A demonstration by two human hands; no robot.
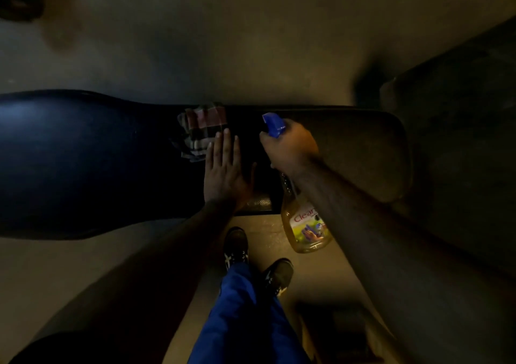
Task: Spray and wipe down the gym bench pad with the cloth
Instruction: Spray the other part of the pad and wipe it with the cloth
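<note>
Checked cloth (pixel 202 131) lies crumpled on the dark bench pad (pixel 83 154).

- "Clean" in red letters — readable on the label of the spray bottle (pixel 305 225), running slantwise; the word's end is hidden behind the forearm.
- Smaller print beside it on the same label — too blurred to read.
- No other legible text in view.
</note>
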